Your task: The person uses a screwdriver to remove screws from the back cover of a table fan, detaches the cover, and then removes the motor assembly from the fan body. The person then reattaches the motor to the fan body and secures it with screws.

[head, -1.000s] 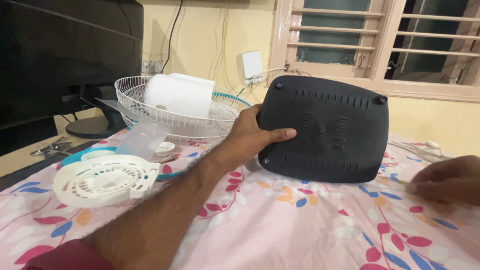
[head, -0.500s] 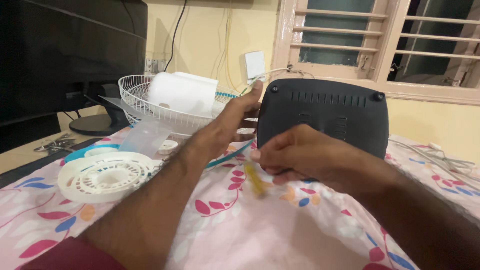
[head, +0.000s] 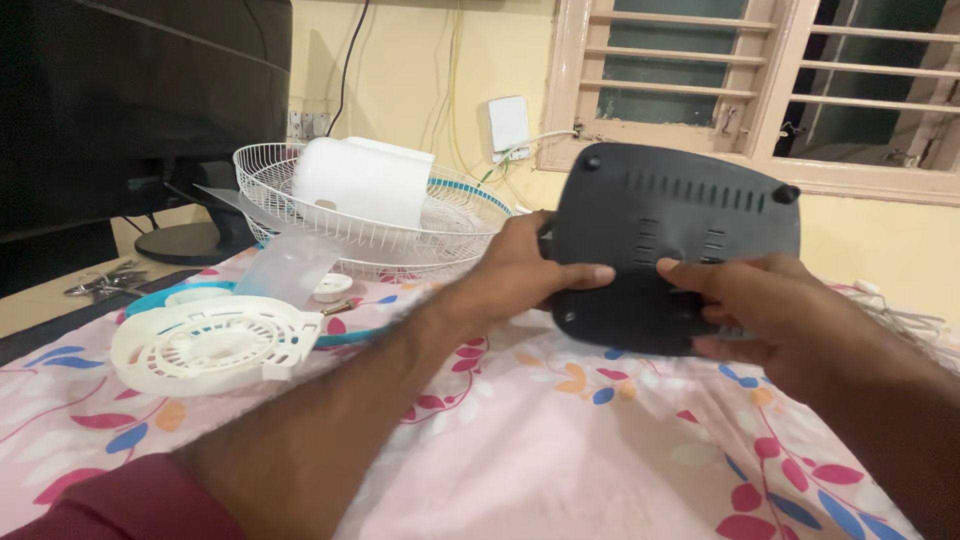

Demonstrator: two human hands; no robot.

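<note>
Dark grey plastic, the fan base (head: 672, 255) stands on edge above the flowered sheet (head: 560, 440), underside toward you (2 rubber feet show at its top corners). Your left hand (head: 522, 275) grips its left edge, thumb across the face. Your right hand (head: 760, 310) clasps the lower right, fingers spread on it. A wire guard (head: 370, 215) and a white round cover (head: 205, 343) lie to the left.

One dark screen, upper left

A large black monitor (head: 130, 110), switched off, fills the ten o'clock corner, standing on a round black base (head: 190, 243) at nine o'clock; no packages, labels or signs are visible.
</note>
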